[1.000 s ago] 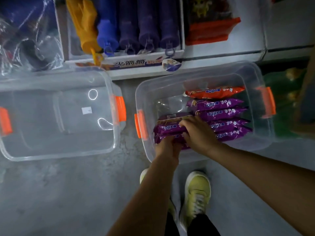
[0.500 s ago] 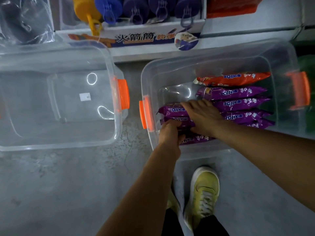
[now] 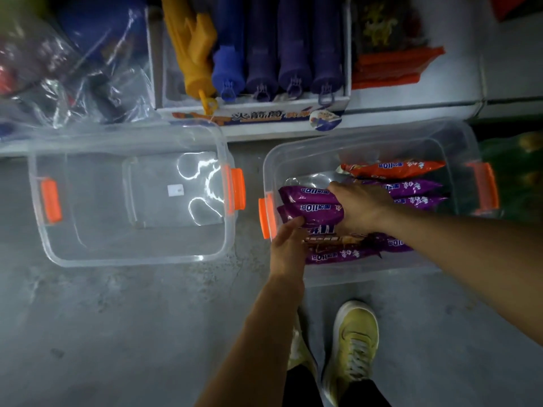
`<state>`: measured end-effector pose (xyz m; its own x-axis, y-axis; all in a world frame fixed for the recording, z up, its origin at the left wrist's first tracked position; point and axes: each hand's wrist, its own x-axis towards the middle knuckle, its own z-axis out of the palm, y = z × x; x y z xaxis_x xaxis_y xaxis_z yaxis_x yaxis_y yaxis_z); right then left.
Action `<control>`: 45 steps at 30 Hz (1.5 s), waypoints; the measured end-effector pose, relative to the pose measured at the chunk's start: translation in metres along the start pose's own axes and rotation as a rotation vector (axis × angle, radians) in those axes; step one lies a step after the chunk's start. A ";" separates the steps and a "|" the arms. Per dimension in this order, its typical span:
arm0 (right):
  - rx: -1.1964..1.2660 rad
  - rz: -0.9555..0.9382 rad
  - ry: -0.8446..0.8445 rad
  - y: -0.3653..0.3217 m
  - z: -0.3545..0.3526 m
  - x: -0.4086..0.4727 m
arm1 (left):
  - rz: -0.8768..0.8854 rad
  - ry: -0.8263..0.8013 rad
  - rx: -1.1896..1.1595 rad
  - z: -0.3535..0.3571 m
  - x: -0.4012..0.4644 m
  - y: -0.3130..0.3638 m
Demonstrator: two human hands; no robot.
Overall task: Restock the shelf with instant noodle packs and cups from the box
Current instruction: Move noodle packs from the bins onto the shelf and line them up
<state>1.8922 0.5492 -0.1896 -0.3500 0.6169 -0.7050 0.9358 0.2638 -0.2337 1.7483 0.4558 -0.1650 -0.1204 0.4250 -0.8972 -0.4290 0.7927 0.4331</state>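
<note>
Right hand: the right hand (image 3: pixel 363 208) lay over the top of a bundle of purple noodle packs (image 3: pixel 311 207) at the left end of the box, fingers curled down over the far edge, gripping the bundle from above.
Left hand: the left hand (image 3: pixel 289 245) was at the near side of the same bundle, fingers fairly straight and pressed against the wrappers; whether the thumb hooked underneath could not be told.
Reason for hold: the two hands bracketed the bundle from opposite sides, probably so that several loose packs could be lifted as one.
Pack appearance: glossy purple wrappers with white lettering, lying flat and stacked; one pack under the bundle showed a brown printed face.
Remaining stock: a row of further purple packs (image 3: pixel 411 188) stood on edge at the right of the box, with one orange pack (image 3: pixel 393 169) at the far end.
Box: the clear plastic box (image 3: pixel 367 274) with orange latches stood on the concrete floor (image 3: pixel 117 318), directly before the person's yellow shoe (image 3: pixel 354 342).
Second bin: an identical clear bin (image 3: pixel 132 259) stood just to the left, holding no packs.
Shelf: the low white shelf (image 3: pixel 411 110) ran beyond both containers, carrying a display carton of coloured tubes (image 3: pixel 261 63).
Progress: judged an early pick; no noodle packs were visible on the shelf.
</note>
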 end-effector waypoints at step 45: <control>1.174 -0.088 0.706 -0.175 -0.459 -0.507 | 0.615 -0.373 0.169 -0.045 -0.528 0.318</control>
<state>1.8866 0.5308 0.5161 -0.0259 0.9669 -0.2539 0.2709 -0.2377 -0.9328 1.6354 0.4634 0.4427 0.0307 0.9109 -0.4115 -0.2346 0.4068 0.8829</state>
